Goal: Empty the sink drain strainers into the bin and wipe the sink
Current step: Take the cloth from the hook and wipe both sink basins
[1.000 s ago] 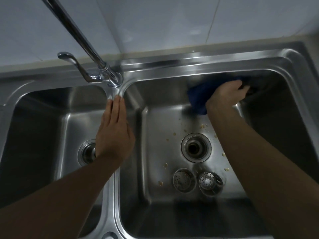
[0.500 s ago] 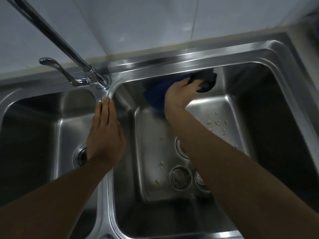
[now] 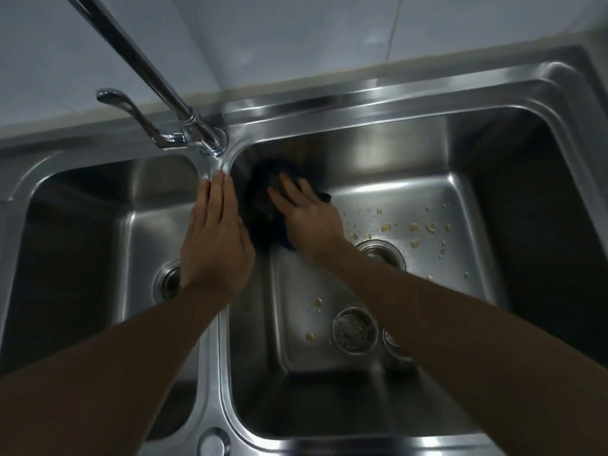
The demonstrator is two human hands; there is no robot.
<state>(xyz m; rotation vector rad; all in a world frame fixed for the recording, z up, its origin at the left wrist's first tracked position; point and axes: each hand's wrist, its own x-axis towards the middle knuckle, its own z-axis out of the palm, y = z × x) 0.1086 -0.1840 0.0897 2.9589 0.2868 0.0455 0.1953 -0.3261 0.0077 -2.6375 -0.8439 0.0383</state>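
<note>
Strainers point(image 3: 354, 329) sit out of their drains on the floor of the right basin, near the front, one half hidden under our right forearm, so the basin is free for wiping. Our right hand point(image 3: 309, 218) presses a dark blue cloth point(image 3: 263, 205) flat against the back-left corner, fingers spread over it rather than clenched. Our left hand point(image 3: 215, 238) lies open and flat on the divider by the tap point(image 3: 197, 133), likely as a brace. Food scraps point(image 3: 415, 227) dot the floor around the open drain point(image 3: 381, 253). No brand or lettering shows anywhere.
</note>
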